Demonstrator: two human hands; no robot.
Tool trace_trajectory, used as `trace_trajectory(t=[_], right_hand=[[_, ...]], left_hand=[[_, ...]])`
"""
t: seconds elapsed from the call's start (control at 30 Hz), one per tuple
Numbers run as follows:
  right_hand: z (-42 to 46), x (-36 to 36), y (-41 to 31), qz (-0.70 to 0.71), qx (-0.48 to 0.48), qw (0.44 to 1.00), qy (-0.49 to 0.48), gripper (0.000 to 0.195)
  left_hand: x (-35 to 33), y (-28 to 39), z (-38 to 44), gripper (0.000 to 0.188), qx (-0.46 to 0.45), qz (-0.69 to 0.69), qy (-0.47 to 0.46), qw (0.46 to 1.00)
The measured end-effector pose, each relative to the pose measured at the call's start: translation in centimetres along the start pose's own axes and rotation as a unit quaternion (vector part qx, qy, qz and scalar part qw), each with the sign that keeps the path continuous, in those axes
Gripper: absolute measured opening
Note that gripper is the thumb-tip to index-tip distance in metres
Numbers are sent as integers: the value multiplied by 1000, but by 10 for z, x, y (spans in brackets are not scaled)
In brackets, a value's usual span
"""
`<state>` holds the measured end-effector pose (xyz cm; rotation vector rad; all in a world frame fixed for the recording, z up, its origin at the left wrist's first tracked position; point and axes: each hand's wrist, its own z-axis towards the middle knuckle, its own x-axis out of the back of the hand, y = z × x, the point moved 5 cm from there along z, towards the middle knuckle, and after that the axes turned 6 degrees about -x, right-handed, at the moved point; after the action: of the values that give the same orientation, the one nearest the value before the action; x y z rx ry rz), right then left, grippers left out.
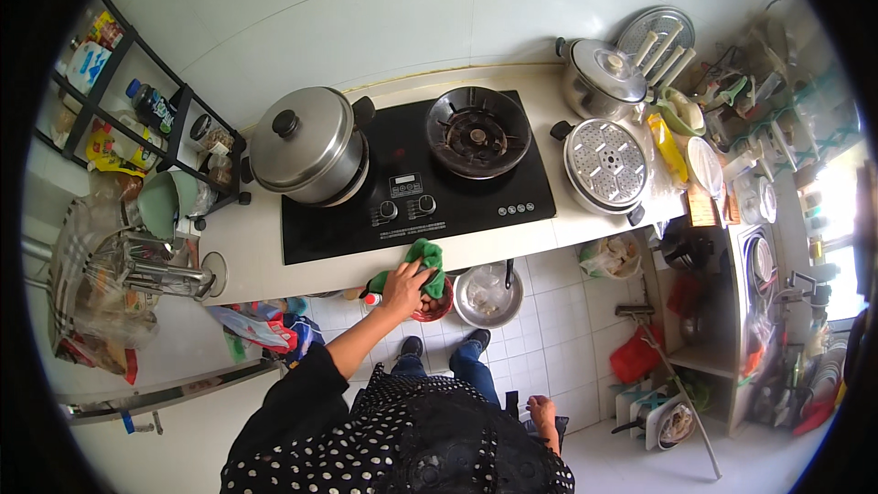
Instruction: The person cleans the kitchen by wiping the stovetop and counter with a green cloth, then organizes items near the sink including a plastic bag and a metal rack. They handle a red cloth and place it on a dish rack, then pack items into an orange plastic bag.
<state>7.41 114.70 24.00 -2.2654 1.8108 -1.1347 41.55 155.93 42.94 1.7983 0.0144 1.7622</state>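
My left hand (403, 289) presses a green cloth (430, 262) against the front edge of the pale countertop (480, 243), just below the black glass gas cooktop (336, 233). My right hand (542, 412) hangs low at my side, away from the counter, its fingers partly curled; whether anything is in them is too small to tell. On the cooktop's left burner sits a large lidded steel pot (302, 144). The right burner, with a dark round wind guard (439, 127) around it, bears no pot. Two control knobs (426, 204) lie ahead of the cloth.
Right of the cooktop stand a steel pot with a steamer plate (607, 161) and a lidded pot (603, 75). A black rack (185, 110) holds bottles and jars at left. Below the counter are a red basket (439, 312) of eggs and a metal basin (504, 319). A mop (682, 398) leans at right.
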Motion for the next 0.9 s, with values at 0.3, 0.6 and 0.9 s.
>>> trace_trajectory(t=[0.3,0.6,0.9], right_hand=[[-39,-28,-64,-40,53,997,31,27],[-68,-62,-84,-104,51,993,-15,28],[-43,-74,-104,-127,108,986,22,30]], left_hand=[[11,-45,61,35,120,45,150,980],[-5,-7,22,47,-169,-144,-90,971],[121,-67,29,54,-10,-107,296,949]])
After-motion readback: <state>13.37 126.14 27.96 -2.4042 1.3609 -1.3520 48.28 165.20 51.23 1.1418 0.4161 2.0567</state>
